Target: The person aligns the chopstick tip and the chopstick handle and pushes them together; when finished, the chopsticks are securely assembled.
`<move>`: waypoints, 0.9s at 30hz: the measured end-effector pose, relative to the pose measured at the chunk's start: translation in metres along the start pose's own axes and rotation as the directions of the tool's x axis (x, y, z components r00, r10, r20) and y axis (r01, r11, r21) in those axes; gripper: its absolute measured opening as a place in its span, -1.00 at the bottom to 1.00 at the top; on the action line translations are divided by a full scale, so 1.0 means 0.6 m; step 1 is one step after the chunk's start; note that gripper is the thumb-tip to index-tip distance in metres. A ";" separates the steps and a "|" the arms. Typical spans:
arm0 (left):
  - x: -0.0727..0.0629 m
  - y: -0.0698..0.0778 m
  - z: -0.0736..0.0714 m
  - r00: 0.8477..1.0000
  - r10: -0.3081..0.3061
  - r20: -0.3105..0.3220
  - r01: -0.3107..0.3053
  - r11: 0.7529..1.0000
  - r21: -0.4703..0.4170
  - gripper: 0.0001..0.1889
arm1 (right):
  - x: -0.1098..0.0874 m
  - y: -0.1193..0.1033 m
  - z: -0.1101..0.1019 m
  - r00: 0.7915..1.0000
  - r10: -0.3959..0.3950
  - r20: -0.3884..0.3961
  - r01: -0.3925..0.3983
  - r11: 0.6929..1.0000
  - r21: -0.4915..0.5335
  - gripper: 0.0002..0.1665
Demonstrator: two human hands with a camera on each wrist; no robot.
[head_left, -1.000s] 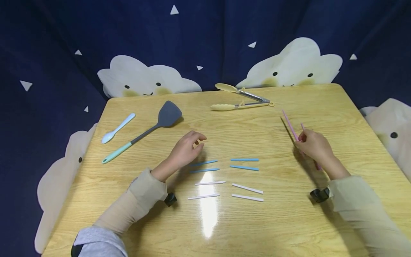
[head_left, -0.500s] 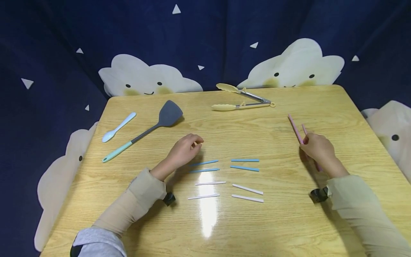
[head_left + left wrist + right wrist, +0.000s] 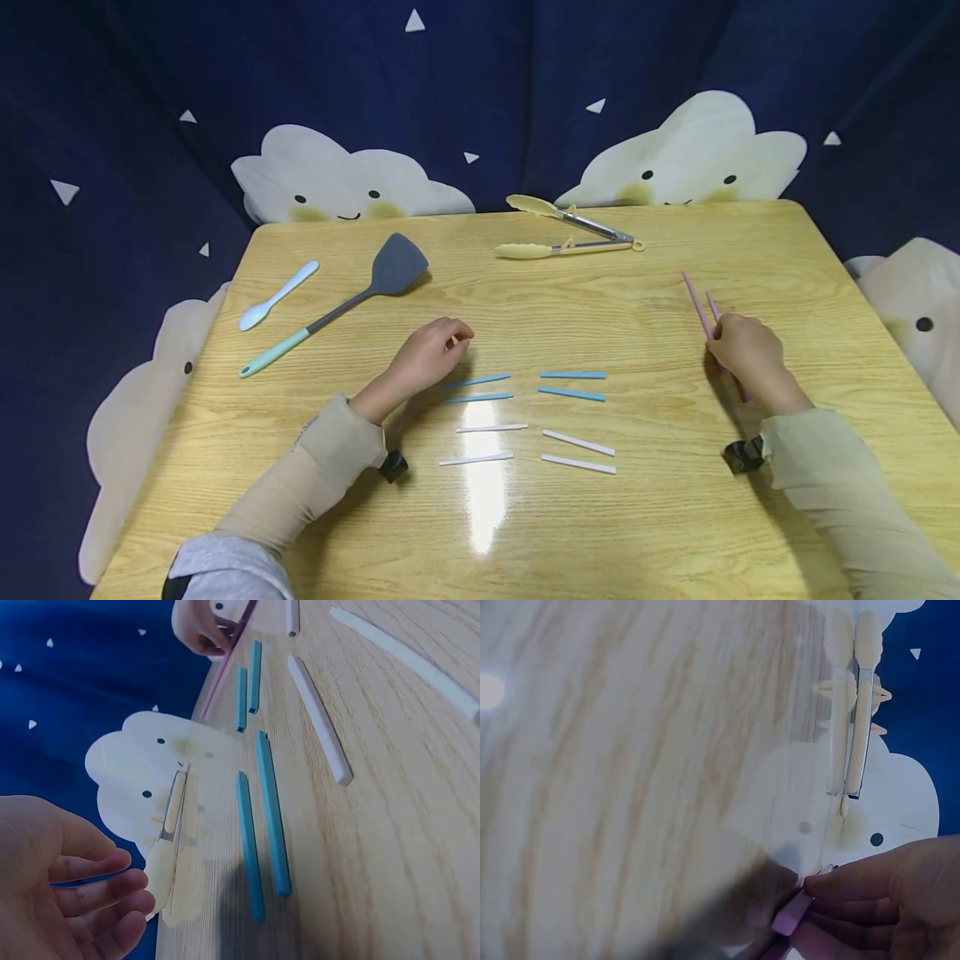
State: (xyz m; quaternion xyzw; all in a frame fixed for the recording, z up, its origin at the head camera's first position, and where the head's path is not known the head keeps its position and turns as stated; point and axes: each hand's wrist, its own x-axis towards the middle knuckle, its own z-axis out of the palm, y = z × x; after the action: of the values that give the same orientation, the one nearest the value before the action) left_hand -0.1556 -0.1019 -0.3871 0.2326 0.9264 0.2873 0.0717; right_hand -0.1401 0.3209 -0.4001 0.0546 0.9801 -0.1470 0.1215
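Note:
In the head view, my right hand [image 3: 750,350] pinches a pair of pink chopsticks [image 3: 697,305] over the right side of the table. Their far ends spread apart and a lower end shows below the hand. The square end of a pink chopstick [image 3: 793,913] is at the fingertips in the right wrist view. My left hand [image 3: 431,354] hovers with loosely bent fingers and nothing in them, just behind the left pair of thin blue sticks [image 3: 480,397]. To their right lies another blue pair [image 3: 572,375]. Nearer me are white sticks [image 3: 579,463] in two pairs.
Yellow-tipped tongs [image 3: 570,247] lie spread at the table's back edge. A dark spatula [image 3: 397,267] with a mint handle and a pale blue spoon [image 3: 279,296] lie at the left. A dark blue curtain [image 3: 480,83] with clouds hangs behind the wooden table [image 3: 360,533].
My right hand has shifted slightly right and toward me with the pink chopsticks, whose far ends have come closer together. My left hand has lowered slightly and its fingers have drawn in a little.

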 end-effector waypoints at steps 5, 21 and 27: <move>-0.003 0.000 0.000 1.000 -0.007 0.011 0.007 1.000 0.003 -0.79 | -0.005 -0.006 -0.004 0.999 -0.004 0.052 0.003 1.000 0.013 -0.80; -0.003 0.002 0.014 0.995 0.004 0.097 -0.009 0.999 0.043 -0.83 | 0.004 -0.113 0.013 0.921 -0.383 -0.069 0.382 0.924 -0.031 -0.77; -0.005 0.002 0.031 0.990 0.012 0.138 -0.025 0.995 0.095 -0.87 | 0.003 -0.159 0.039 0.830 -0.557 -0.005 0.557 0.830 0.014 -0.87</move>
State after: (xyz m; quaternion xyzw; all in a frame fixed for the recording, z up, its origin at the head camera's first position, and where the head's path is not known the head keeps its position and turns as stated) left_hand -0.1477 -0.0930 -0.4014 0.2636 0.9298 0.2264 0.1213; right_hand -0.1499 0.2232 -0.3961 -0.2322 0.9524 -0.1834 0.0729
